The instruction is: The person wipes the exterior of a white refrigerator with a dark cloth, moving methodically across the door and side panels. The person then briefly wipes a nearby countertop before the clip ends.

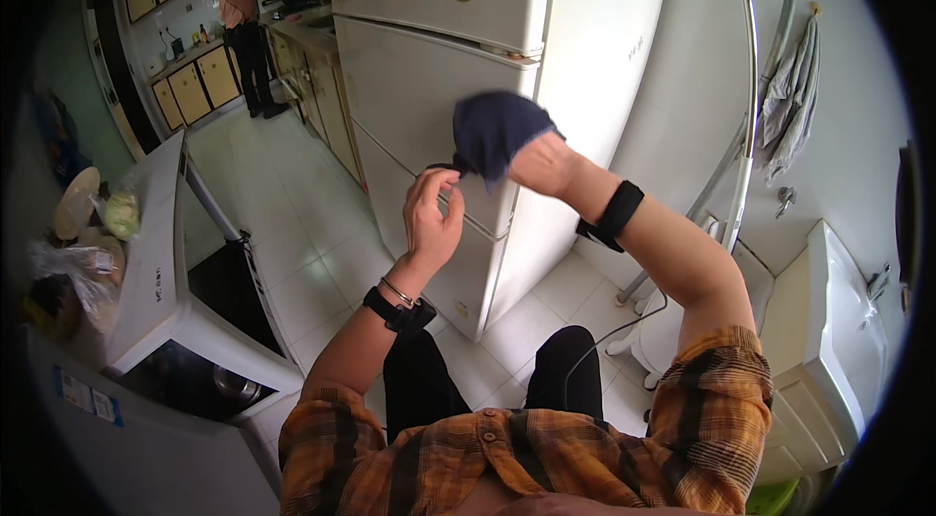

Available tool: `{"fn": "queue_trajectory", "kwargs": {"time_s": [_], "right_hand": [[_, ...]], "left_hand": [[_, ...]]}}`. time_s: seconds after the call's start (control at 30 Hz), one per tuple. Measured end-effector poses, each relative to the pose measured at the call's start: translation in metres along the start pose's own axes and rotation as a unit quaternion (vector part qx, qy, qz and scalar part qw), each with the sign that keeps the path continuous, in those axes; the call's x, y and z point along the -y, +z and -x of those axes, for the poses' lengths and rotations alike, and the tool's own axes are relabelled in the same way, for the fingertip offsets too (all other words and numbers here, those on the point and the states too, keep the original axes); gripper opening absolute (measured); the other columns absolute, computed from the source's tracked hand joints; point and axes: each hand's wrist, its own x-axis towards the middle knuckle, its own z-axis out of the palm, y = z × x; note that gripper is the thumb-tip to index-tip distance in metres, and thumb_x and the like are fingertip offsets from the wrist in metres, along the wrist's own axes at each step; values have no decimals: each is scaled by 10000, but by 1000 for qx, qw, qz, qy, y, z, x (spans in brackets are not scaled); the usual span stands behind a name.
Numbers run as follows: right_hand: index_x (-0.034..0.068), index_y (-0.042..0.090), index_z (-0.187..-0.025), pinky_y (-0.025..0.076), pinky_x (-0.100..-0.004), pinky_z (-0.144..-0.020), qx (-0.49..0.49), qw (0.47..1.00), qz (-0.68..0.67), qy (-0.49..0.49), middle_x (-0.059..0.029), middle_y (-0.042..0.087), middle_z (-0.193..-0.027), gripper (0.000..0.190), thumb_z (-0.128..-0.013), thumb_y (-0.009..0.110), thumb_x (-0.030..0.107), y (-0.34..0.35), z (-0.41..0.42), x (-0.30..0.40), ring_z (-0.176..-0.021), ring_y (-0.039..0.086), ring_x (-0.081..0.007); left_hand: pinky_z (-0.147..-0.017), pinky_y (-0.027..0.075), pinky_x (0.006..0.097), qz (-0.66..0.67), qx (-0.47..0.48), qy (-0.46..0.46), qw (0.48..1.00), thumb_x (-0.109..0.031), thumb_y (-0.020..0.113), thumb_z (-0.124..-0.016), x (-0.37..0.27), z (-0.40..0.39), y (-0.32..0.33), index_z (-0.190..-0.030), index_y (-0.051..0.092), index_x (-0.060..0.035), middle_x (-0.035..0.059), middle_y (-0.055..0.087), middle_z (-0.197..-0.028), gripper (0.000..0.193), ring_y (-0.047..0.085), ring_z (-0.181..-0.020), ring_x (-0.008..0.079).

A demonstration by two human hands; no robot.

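A dark navy cloth (pixel 497 129) covers the fingers of my right hand (pixel 541 164), so whether they grip it is hidden. One end of the cloth reaches the fingertips of my left hand (pixel 433 213), which is raised with thumb and fingers curved towards each other. It is unclear whether these fingers pinch the cloth. Both hands are in front of the doors of a white refrigerator (pixel 409 77), the right one near the door's edge. Decorative magnets or stickers are on its upper door and side.
A white cabinet (pixel 157 282) with dark openings and bagged food on top stands at left. Far left, a person (pixel 241 12) is beside the kitchen counter (pixel 307 30). A white washbasin (pixel 848 340), metal pole (pixel 747 77) and hanging grey towel (pixel 793 99) are at right.
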Motion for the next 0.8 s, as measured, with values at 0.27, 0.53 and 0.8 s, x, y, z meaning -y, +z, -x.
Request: {"fn": "queue_trajectory", "kwargs": {"time_s": [0.27, 0.53, 0.8], "right_hand": [[43, 624, -1173, 495, -422, -926, -34, 998, 8, 45, -150, 639, -1144, 410, -780, 602, 161, 32, 28, 4, -1057, 625, -317], [80, 631, -953, 516, -396, -758, 90, 967, -208, 119, -138, 643, -895, 211, -791, 615, 214, 33, 81, 43, -859, 644, -313], [154, 539, -1371, 497, -421, -956, -338, 879, -110, 317, -258, 417, -1394, 695, -737, 657, -103, -9, 26, -97, -1160, 552, -434]], "left_hand": [[-827, 468, 406, -70, -61, 101, 991, 5, 599, -832, -20, -56, -2, -1024, 612, -20, 110, 635, -1037, 195, 576, -936, 316], [-903, 443, 422, -101, -31, 107, 989, -23, 567, -862, -25, -68, 5, -1089, 594, -11, 121, 591, -1155, 229, 533, -1039, 321], [-1153, 236, 512, -107, -25, 163, 981, -253, 497, -982, -33, -91, 57, -1490, 276, 36, 217, 306, -1516, 625, 273, -1414, 410]]}}
